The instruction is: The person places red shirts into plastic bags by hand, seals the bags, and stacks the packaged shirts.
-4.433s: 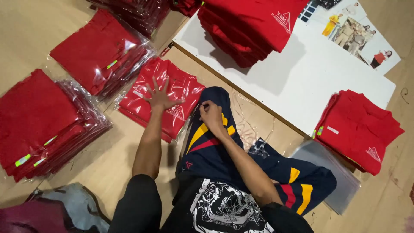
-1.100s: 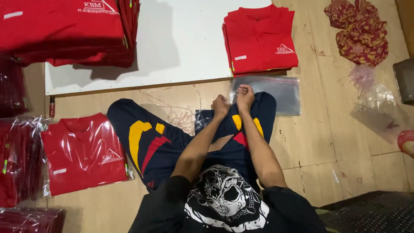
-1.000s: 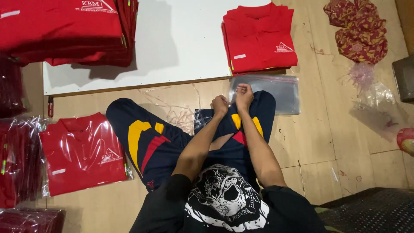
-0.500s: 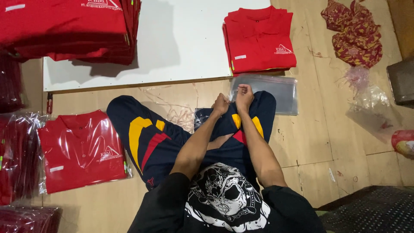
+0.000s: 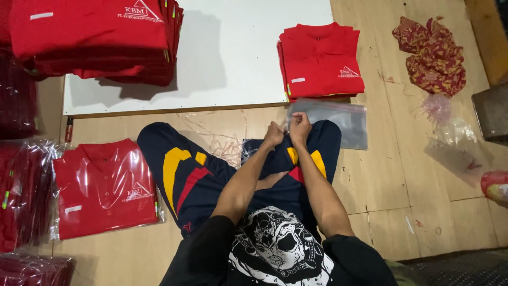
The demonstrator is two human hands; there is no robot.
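Note:
I sit cross-legged on a wooden floor. My left hand (image 5: pixel 274 135) and my right hand (image 5: pixel 299 125) are close together over my right knee, both pinching the near edge of a clear plastic bag (image 5: pixel 338 119) that lies flat on the floor. Just beyond the bag, a small stack of folded red polo shirts (image 5: pixel 320 61) rests on the corner of a white board (image 5: pixel 233 58). A bagged red shirt (image 5: pixel 106 185) lies to my left.
A tall stack of folded red shirts (image 5: pixel 95 37) sits at the board's far left. More bagged shirts (image 5: pixel 21 196) pile at the left edge. A patterned red cloth (image 5: pixel 431 55) and crumpled clear plastic (image 5: pixel 455 143) lie to the right.
About four seconds ago my left hand lay on a bagged shirt at my left; since then I turned right and both hands came to the clear bag. Little moved in the last second.

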